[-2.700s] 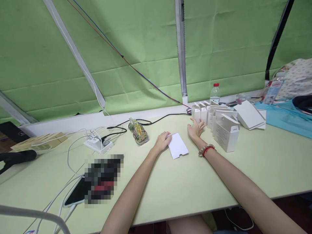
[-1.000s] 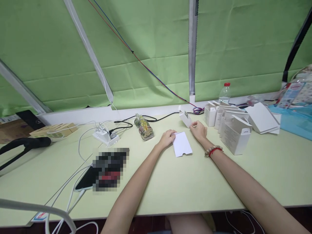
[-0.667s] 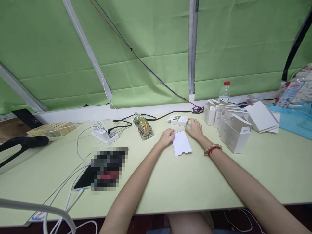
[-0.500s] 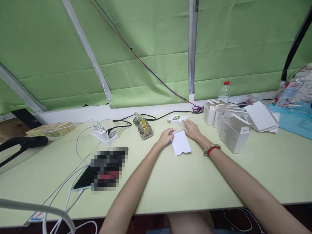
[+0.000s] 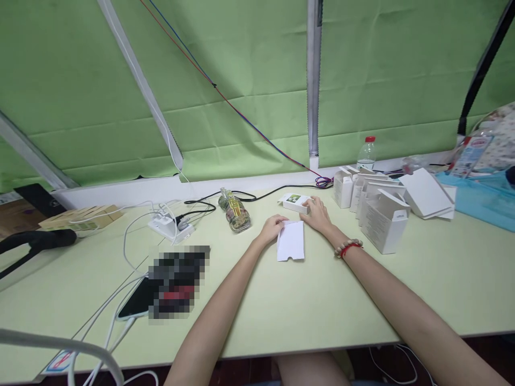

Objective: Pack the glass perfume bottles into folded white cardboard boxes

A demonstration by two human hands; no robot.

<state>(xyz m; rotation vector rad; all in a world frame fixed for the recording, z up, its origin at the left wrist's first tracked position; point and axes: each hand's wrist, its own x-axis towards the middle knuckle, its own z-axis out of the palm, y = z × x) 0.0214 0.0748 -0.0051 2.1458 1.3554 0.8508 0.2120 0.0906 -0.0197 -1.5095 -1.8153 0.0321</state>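
Observation:
My left hand point(image 5: 272, 228) pinches the top left corner of a flat white card sleeve point(image 5: 291, 242) lying on the pale green table point(image 5: 306, 305). My right hand point(image 5: 319, 213), with a bead and red string bracelet at the wrist, rests its fingers on the near end of a small white box point(image 5: 295, 202) lying flat beyond the sleeve. A clear glass bottle with gold liquid point(image 5: 234, 210) lies on its side to the left of my left hand.
Several open white boxes point(image 5: 376, 209) stand in a cluster at the right, with a water bottle point(image 5: 365, 153) behind. A power strip point(image 5: 169, 227) with cables, a phone point(image 5: 137, 304) and a blurred patch lie at the left. A blue tray point(image 5: 478, 197) sits far right.
My right hand took one small white box from the cluster and laid it flat beyond the sleeve. My left hand turned the sleeve slightly, its lower end swinging left.

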